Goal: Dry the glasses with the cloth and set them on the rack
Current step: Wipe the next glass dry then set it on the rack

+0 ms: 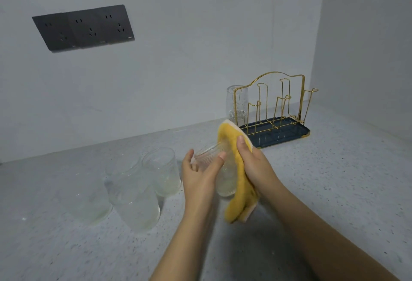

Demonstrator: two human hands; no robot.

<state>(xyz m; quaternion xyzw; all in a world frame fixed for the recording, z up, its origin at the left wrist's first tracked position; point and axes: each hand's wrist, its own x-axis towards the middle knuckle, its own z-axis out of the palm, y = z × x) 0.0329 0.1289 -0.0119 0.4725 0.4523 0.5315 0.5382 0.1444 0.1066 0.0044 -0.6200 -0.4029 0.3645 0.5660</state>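
Observation:
My left hand (200, 176) grips a clear ribbed glass (225, 180) held above the counter, thumb on its side near the rim. My right hand (252, 162) presses a yellow cloth (236, 180) around the glass's right side, fingers curled over the cloth. Several more clear glasses (138, 189) stand upright on the counter to the left. At the back right stands a gold wire rack (278, 106) on a dark blue tray (287, 138). One glass (236, 104) hangs upside down on the rack's leftmost peg; the other pegs are bare.
The grey speckled counter (334, 180) meets a white wall at the back and a side wall at the right. A dark panel of power sockets (83, 27) is on the back wall, upper left.

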